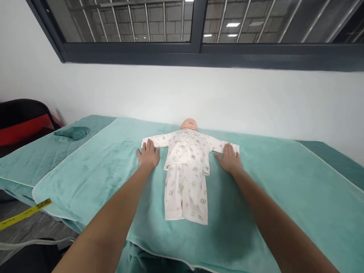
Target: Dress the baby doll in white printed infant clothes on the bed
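Observation:
A baby doll [189,124] lies on its back in the middle of the bed, its head toward the wall. It wears a white patterned long-sleeved top [188,146] and matching trousers [186,195], with both sleeves stretched out sideways. My left hand [148,154] rests flat at the end of the left-side sleeve, fingertips on the cloth. At the other sleeve, my right hand [229,158] also lies flat, its fingers over the cuff area. Both hands have their fingers extended. The doll's hands and feet are hidden inside the clothes.
A teal blanket [281,212] with white piping covers the bed [25,161], which has a face hole at the left. Beyond stand a white wall [256,102] and a barred window. A red and black bag [25,125] sits far left; yellow tape [25,214] hangs below.

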Motion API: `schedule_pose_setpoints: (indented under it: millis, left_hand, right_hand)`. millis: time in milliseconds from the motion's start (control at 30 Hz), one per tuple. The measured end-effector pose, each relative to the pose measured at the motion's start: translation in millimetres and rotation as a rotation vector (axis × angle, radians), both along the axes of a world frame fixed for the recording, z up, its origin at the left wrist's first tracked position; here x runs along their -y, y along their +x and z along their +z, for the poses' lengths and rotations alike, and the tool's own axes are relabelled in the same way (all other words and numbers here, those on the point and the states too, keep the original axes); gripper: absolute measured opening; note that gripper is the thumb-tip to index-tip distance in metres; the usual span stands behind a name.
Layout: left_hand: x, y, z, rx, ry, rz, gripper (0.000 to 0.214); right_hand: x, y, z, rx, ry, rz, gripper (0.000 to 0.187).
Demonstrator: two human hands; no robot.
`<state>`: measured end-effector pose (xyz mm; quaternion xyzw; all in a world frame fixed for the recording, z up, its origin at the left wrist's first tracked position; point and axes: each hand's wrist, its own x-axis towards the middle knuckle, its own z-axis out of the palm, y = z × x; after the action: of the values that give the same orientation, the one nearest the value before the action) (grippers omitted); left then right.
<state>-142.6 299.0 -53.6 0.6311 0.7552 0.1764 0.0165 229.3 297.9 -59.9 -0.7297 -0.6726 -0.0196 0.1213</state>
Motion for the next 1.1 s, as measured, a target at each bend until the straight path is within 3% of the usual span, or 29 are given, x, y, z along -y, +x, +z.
schedule_pose_setpoints:
  millis: [200,567,667,867,967,1100]
  left_hand:
    - [-1.2,0.1,-1.2,0.012,0.022,0.108,0.068]
    - [6.1,9.0,-1.1,-0.004,0.165,0.186,0.061]
    - [7.9,10.8,0.9,-0.087,0.198,0.085,0.059]
    - [-7.6,8.6,4.9,-0.209,0.236,-0.350,0.057]
    - [-21.4,7.4,4.3,-0.175,0.221,-0.388,0.056]
    - [-35.7,6.8,2.0,-0.109,0.206,-0.316,0.053]
  right_hand:
    - [-2.2,46.7,7.6,0.021,-0.136,-0.069,0.080]
    - [-0.1,45.6,3.1,0.038,-0.086,-0.087,0.071]
    - [3.5,45.1,1.7,0.036,0.016,-0.077,0.066]
    - [3.8,32.0,5.7,0.020,0.212,0.100,0.061]
    - [-5.0,12.0,7.8,-0.021,0.248,0.197,0.061]
    - [-22.9,-19.0,6.3,-0.066,0.252,0.253,0.062]
